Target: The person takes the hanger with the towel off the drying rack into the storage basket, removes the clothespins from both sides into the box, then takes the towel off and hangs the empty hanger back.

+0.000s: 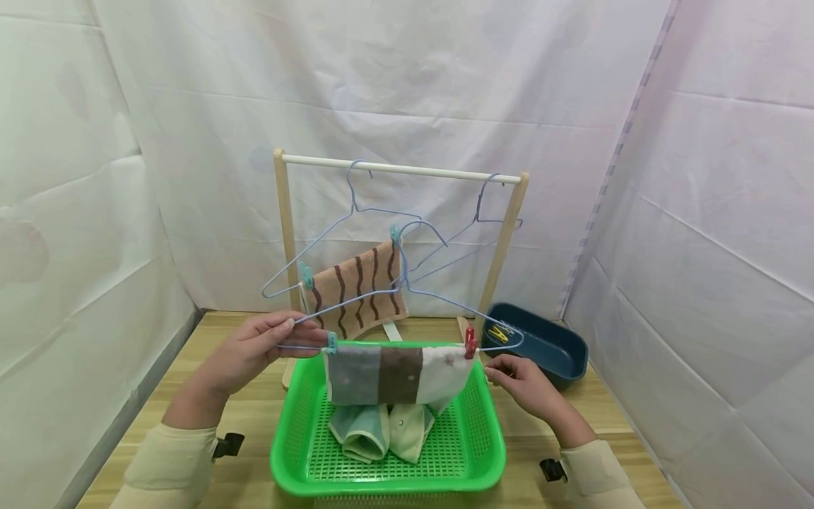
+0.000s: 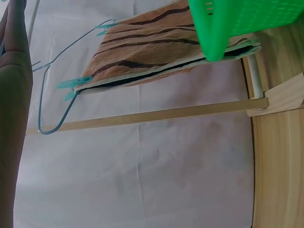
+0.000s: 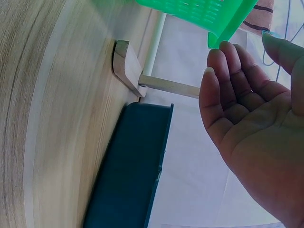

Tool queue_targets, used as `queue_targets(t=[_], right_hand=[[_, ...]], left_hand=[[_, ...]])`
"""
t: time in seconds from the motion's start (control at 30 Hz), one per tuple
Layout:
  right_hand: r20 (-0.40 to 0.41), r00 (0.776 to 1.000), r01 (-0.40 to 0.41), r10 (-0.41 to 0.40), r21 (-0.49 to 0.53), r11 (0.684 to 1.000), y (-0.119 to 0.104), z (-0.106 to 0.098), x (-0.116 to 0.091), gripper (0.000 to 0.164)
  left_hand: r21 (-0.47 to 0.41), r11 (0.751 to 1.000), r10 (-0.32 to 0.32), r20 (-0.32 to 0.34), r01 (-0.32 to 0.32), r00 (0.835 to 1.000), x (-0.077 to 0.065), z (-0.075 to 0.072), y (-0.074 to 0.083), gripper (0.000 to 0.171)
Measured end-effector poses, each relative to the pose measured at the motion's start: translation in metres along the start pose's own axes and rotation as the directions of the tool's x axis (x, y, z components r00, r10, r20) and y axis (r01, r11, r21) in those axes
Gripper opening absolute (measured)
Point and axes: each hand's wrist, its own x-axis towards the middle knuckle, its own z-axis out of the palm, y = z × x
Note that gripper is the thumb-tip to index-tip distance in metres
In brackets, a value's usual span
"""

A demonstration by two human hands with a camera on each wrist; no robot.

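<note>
My left hand [image 1: 257, 346] holds the left end of a blue wire hanger [image 1: 445, 295], thumb over the wire. From its lower bar hangs a grey, brown and white towel [image 1: 400, 375], fixed by a light-blue clothespin [image 1: 332, 343] and a red clothespin [image 1: 470, 344]. The towel is above a green basket [image 1: 388, 486], where folded pale towels [image 1: 375, 433] lie. Just right of the basket is my right hand [image 1: 524, 385]; its fingers are loosely bent and grip nothing, as the right wrist view shows. The left wrist view catches only the edge of my left hand.
Behind stands a wooden rack with a white rail [image 1: 413, 170]. On it hang a hanger carrying a brown-striped towel [image 1: 356, 290] and another hanger [image 1: 478, 205]. A dark blue bin [image 1: 559, 346] with yellow clothespins [image 1: 499, 334] sits at the right. White cloth walls [image 1: 407, 63] enclose the table.
</note>
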Motion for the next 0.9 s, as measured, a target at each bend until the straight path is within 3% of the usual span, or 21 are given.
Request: queue_targets(t=[0.23, 0.9], right_hand=[[-0.005, 1.000, -0.006, 0.007, 0.012, 1.000, 0.000, 0.000, -0.001, 0.021], [-0.018, 0.999, 0.028, -0.029, -0.015, 0.999, -0.017, -0.005, -0.008, 0.024]], left_hand=[[-0.030, 1.000, -0.008, 0.008, 0.008, 1.000, 0.001, -0.003, -0.015, 0.046], [0.008, 0.998, -0.059, -0.043, 0.060, 0.997, -0.003, -0.005, -0.047, 0.041]])
